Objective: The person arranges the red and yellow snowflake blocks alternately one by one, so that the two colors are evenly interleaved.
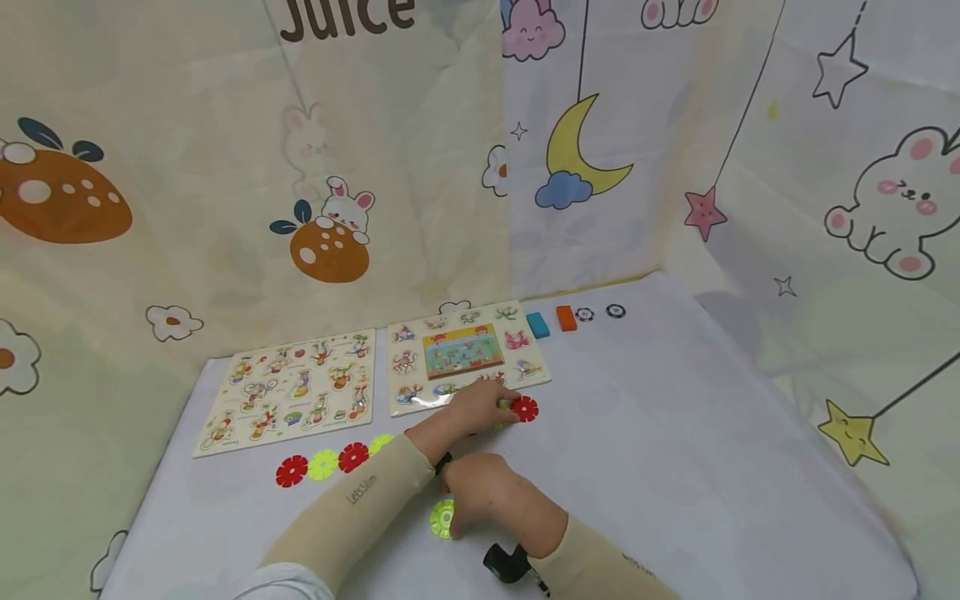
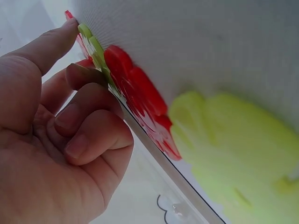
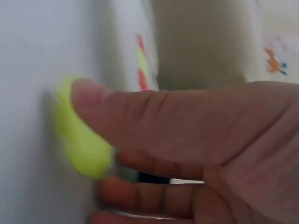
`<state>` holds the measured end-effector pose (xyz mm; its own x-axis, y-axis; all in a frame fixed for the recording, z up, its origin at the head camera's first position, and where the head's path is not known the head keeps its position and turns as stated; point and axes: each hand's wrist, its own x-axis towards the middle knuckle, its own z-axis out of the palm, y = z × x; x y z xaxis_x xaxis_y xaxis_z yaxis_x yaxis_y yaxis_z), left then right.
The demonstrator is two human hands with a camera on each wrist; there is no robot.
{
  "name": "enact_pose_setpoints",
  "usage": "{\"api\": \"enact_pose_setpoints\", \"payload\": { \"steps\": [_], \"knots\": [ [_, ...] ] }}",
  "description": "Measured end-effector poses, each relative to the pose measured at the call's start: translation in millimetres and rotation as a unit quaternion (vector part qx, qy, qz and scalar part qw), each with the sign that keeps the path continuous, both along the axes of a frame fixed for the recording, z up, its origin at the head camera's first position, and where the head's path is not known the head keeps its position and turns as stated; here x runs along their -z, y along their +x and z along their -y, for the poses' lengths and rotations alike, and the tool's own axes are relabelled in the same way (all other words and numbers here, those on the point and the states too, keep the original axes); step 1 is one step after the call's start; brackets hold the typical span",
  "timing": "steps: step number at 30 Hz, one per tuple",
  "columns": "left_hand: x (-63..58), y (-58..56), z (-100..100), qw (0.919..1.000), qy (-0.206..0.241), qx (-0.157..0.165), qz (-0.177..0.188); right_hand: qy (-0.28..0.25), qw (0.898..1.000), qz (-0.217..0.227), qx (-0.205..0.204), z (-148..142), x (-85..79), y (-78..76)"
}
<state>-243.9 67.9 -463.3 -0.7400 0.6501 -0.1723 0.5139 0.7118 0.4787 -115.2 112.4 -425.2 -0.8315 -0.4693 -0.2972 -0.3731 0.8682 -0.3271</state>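
My left hand [image 1: 480,408] pinches the edges of a red notched plastic disc [image 1: 525,408] with thumb and index finger, at the right end of a row of discs on the table. Its other fingers are curled in the left wrist view, beside a nearer red disc [image 2: 140,98] and a yellow-green disc [image 2: 233,144]. Closer to me, my right hand [image 1: 487,496] holds another yellow-green disc [image 1: 442,519] at its edge. The right wrist view has the thumb across this disc, fingers at its lower side. My left forearm hides the row's middle.
Behind the row lie two picture puzzle boards, one at left [image 1: 300,392] and one at centre [image 1: 408,400]. Right of them are a blue block [image 1: 537,325], an orange block [image 1: 566,317] and two small black-and-white round pieces [image 1: 585,314]. A printed cloth wall [image 1: 435,167] stands behind the table.
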Motion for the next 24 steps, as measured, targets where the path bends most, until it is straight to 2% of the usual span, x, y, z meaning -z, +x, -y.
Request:
{"api": "enact_pose_setpoints", "payload": {
  "steps": [6,14,17,19,24],
  "knots": [
    [-1.3,2.4,0.7,1.0,0.005,-0.003,0.004,0.04,0.998,-0.05,0.002,16.3,13.1,6.9],
    [-2.3,3.8,0.9,0.9999,0.006,-0.008,0.008,0.048,0.998,-0.046,0.02,15.6,12.1,6.3],
    [-2.3,3.8,0.5,1.0,0.004,-0.007,0.005,0.008,1.0,-0.022,0.004,7.9,8.8,2.8],
    [-1.8,3.3,0.9,1.0,0.007,-0.005,0.006,-0.036,0.999,0.012,-0.002,0.9,4.5,-0.6],
    [-0.1,1.5,2.2,0.9999,0.012,0.006,0.001,-0.134,0.987,0.088,0.006,-24.3,-10.5,-13.5]
  ]
}}
